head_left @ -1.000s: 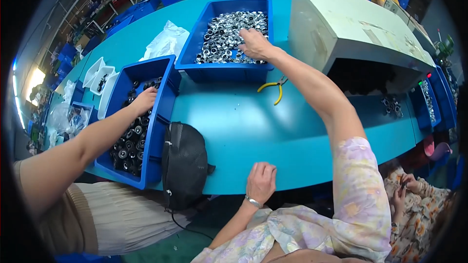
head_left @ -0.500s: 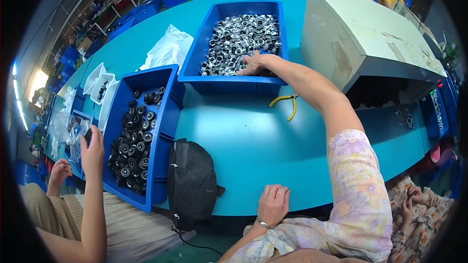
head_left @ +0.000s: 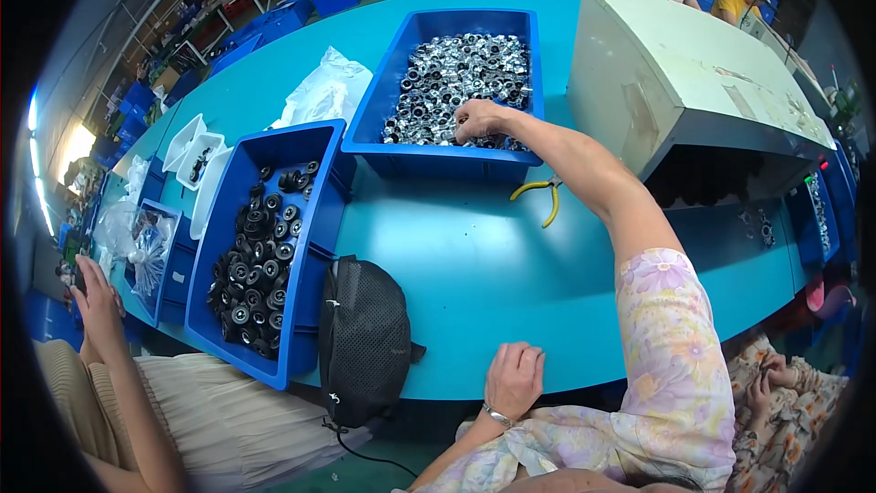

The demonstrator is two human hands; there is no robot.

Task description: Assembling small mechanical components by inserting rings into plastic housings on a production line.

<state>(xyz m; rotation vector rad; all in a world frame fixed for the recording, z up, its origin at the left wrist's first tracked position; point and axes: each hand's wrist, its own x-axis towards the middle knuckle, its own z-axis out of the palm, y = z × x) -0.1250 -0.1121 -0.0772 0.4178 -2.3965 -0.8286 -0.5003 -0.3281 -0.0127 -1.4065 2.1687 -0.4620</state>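
Observation:
My right hand is closed, fingers bunched downward, at the near side of a blue bin. Small shiny silver-and-black round parts fill this bin. Whatever the fingertips hold is hidden behind the hand. Loosely curled, my left hand rests at the table's near edge with nothing visible in it. Yellow-handled pliers lie on the table below my right forearm. To the left, a second blue bin contains black wheels.
A black mesh bag sits against the left bin. The large pale open-fronted box stands to the right. Behind the left bin are a white plastic bag and white trays. A co-worker's hands are at far left.
My right hand has drawn its fingers together and lifted slightly from among the metal parts. My left hand stays put. The co-worker's hands at left have moved further left and down.

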